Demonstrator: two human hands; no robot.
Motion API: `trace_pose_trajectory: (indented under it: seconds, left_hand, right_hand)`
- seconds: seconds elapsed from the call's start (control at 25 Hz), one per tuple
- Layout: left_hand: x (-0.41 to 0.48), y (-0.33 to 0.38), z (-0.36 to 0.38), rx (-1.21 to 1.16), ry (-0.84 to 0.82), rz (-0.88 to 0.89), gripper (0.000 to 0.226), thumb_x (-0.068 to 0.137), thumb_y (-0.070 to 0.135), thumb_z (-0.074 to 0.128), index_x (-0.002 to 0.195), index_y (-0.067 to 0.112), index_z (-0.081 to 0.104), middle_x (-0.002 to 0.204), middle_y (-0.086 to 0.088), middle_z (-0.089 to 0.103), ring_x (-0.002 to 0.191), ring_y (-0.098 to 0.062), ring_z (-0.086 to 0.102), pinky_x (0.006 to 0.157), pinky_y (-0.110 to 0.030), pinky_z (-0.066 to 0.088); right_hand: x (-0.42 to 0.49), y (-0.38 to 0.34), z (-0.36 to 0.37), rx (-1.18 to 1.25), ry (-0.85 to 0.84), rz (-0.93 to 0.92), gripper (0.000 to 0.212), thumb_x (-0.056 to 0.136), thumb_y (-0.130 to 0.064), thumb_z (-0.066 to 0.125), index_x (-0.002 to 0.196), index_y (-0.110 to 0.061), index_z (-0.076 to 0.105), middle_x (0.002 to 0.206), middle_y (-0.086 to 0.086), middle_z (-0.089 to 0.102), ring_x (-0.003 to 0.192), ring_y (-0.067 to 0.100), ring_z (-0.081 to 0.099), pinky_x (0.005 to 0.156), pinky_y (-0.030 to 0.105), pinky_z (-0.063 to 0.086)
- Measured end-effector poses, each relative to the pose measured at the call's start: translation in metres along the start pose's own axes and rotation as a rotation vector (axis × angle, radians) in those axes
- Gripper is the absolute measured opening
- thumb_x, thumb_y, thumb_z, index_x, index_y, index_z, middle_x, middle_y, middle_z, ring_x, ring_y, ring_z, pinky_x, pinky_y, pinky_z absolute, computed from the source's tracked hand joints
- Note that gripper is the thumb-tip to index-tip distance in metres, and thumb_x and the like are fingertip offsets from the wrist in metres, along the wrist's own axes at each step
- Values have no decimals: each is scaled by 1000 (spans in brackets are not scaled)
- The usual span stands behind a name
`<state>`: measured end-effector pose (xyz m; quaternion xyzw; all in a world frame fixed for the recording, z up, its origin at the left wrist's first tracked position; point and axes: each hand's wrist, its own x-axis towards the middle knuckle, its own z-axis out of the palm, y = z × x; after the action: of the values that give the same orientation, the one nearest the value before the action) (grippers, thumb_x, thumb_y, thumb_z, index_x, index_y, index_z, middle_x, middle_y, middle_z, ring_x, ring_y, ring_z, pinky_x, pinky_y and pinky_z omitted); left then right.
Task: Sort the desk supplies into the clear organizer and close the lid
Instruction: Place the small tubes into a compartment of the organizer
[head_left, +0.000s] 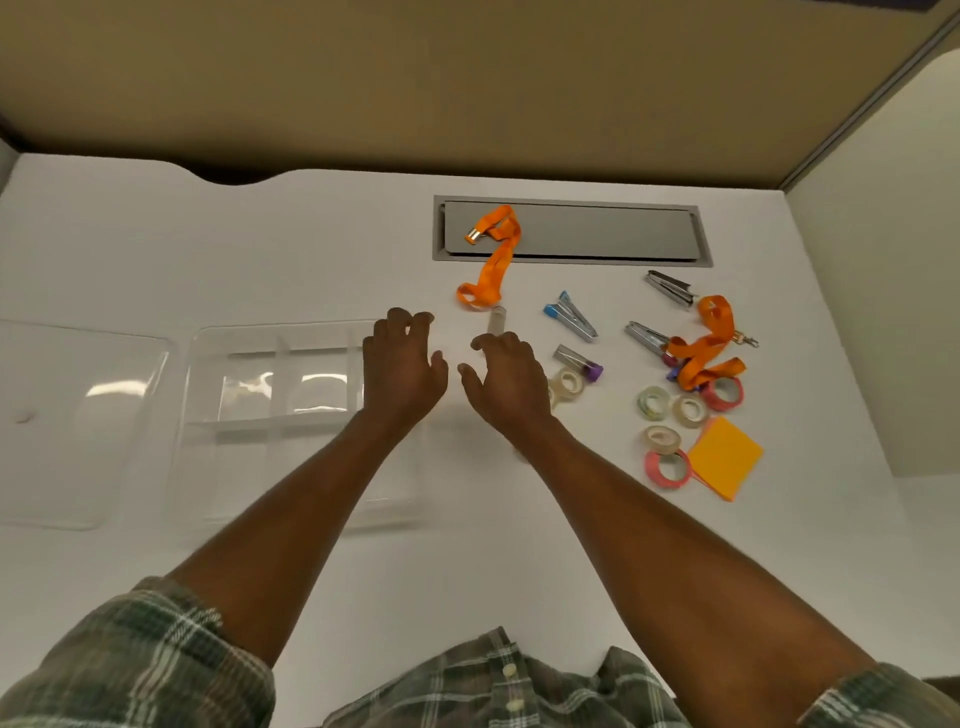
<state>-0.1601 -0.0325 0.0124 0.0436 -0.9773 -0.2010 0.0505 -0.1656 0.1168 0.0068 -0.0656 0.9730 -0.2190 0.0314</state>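
Note:
The clear organizer (249, 415) with several compartments sits left of centre, its loose clear lid (78, 415) lying flat to its left. My left hand (402, 366) hovers over the organizer's right edge, fingers apart and holding nothing. My right hand (506, 376) is beside it, open, just below a small clear tube (496, 319). To the right lie an orange lanyard (493, 260), a second orange lanyard (709, 345), staple removers (571, 317), tape rolls (654, 402), pink tape rolls (667, 467) and orange sticky notes (724, 457).
A grey cable hatch (597, 234) is set into the white desk (311, 249) at the back. Tan partition walls stand behind and to the right. My plaid sleeves and shirt fill the bottom edge.

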Motion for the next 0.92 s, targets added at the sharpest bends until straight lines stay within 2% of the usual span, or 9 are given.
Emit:
trace_pose_trajectory:
  seconds: [0.16,0.28,0.44,0.68,0.8,0.92]
  left_hand:
    - [12,51,25,77,-194,158,53,90,42,60,136,16,51,139,-15,49,123,-31,50,99,-43,42]
    - [20,72,49,123,-350,101,56,94,49,50,141,19,45,144,-18,43,127,-35,48,101,-45,42]
    - [25,78,69,123,-488,20,56,96,53,43,143,22,45,144,-21,38,126,-39,44,102,-48,40]
    - [23,81,76,133,-456,6,57,95,54,45,134,13,54,129,-22,49,117,-39,49,94,-47,44]
    - [19,87,70,18,-342,-24,53,94,50,50,132,13,55,121,-23,53,112,-40,52,90,-47,46]
    - [11,94,61,-100,-221,-22,41,93,42,56,124,16,55,114,-18,58,105,-34,56,85,-43,48]
  right_hand:
    - [-31,58,-10,1,52,134,48,90,-42,61,131,-18,58,136,7,57,125,27,52,99,42,49]
    - [-56,103,-18,-34,44,213,49,87,-39,62,131,-16,56,138,11,52,123,32,52,94,44,50]
    - [-65,144,-32,-33,-43,264,52,90,-39,61,135,-16,52,145,10,46,129,32,47,96,44,48]
    - [-43,161,-50,-51,-168,241,56,93,-38,59,143,-19,43,156,9,33,138,31,38,104,43,42]
    - [-27,158,-53,-30,-183,205,52,92,-30,58,141,-21,45,157,11,31,137,33,37,103,45,43]
    - [-13,155,-53,2,-209,179,46,92,-20,54,138,-21,49,157,14,30,133,37,40,100,47,44]
